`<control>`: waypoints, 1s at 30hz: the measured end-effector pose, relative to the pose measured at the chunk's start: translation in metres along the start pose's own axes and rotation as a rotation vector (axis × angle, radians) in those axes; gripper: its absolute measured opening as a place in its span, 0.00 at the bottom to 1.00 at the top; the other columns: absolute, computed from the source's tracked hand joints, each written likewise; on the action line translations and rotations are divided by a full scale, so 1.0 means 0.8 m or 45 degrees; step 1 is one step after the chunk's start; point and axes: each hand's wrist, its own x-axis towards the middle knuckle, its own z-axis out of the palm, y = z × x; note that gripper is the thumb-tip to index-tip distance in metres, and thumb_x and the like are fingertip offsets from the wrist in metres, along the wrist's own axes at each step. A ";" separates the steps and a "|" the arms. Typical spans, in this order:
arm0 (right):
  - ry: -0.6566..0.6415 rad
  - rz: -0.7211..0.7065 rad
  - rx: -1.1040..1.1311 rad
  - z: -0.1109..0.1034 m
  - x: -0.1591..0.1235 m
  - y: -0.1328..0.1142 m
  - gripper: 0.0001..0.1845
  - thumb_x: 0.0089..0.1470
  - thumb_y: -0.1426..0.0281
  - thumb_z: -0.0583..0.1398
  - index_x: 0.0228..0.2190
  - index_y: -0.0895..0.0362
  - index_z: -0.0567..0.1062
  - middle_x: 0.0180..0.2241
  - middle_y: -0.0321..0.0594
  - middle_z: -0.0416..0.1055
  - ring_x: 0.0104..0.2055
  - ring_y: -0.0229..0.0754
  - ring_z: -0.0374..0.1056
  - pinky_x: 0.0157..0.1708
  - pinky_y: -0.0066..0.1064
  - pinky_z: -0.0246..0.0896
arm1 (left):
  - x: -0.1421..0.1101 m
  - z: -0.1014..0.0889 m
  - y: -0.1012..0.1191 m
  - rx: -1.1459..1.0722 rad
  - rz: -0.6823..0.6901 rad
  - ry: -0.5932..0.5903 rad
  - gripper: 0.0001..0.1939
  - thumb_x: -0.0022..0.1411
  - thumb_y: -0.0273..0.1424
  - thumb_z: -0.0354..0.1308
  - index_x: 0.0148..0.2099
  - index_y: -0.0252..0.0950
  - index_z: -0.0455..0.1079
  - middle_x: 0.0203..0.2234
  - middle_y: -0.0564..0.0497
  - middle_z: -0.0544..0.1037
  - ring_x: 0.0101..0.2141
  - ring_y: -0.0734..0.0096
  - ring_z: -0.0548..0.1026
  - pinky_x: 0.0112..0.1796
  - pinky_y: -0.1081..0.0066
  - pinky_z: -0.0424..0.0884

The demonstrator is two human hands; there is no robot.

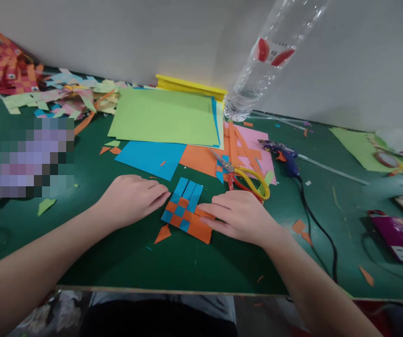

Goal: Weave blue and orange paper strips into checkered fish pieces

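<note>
A small woven mat of blue and orange paper strips (pixel 186 209) lies on the green table (pixel 173 262) in front of me. My left hand (pixel 131 199) rests palm down just left of it, its fingers together and their tips at the mat's left edge. My right hand (pixel 238 216) lies flat on the mat's right side, fingers stretched out and pressing on the orange strips. Neither hand grips anything.
Red-and-yellow scissors (pixel 248 180) lie just behind my right hand. Green (pixel 164 117), blue (pixel 150 158) and orange paper sheets lie beyond, with a clear plastic bottle (pixel 268 56). A blue glue gun (pixel 285 157) with a black cord lies to the right. Paper scraps pile up at the far left.
</note>
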 end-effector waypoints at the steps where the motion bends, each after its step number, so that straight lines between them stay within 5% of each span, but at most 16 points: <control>1: -0.038 -0.005 0.013 0.002 0.001 -0.002 0.16 0.63 0.62 0.53 0.35 0.56 0.78 0.22 0.33 0.71 0.23 0.33 0.63 0.25 0.30 0.49 | -0.001 0.000 0.000 -0.012 0.005 -0.010 0.18 0.70 0.33 0.47 0.30 0.38 0.73 0.20 0.55 0.78 0.19 0.68 0.73 0.21 0.69 0.59; 11: -0.164 0.005 0.070 0.012 -0.002 -0.004 0.19 0.64 0.59 0.52 0.42 0.56 0.77 0.22 0.32 0.71 0.22 0.34 0.63 0.24 0.32 0.45 | 0.001 -0.003 0.006 -0.084 0.118 -0.001 0.17 0.69 0.38 0.49 0.33 0.38 0.74 0.20 0.55 0.77 0.18 0.68 0.72 0.22 0.69 0.59; 21: -0.074 0.103 0.066 0.006 -0.001 -0.003 0.17 0.63 0.61 0.53 0.39 0.57 0.78 0.21 0.32 0.71 0.22 0.34 0.64 0.24 0.32 0.47 | 0.004 -0.010 0.010 -0.204 0.416 -0.086 0.17 0.72 0.34 0.44 0.37 0.35 0.73 0.19 0.55 0.75 0.18 0.71 0.70 0.21 0.68 0.55; 30: 0.001 -0.005 0.090 0.005 -0.006 0.004 0.11 0.61 0.70 0.55 0.37 0.55 0.78 0.25 0.32 0.74 0.24 0.34 0.64 0.26 0.30 0.51 | 0.002 -0.007 0.006 -0.026 0.175 0.029 0.19 0.70 0.32 0.47 0.28 0.36 0.72 0.18 0.55 0.74 0.18 0.69 0.71 0.23 0.67 0.58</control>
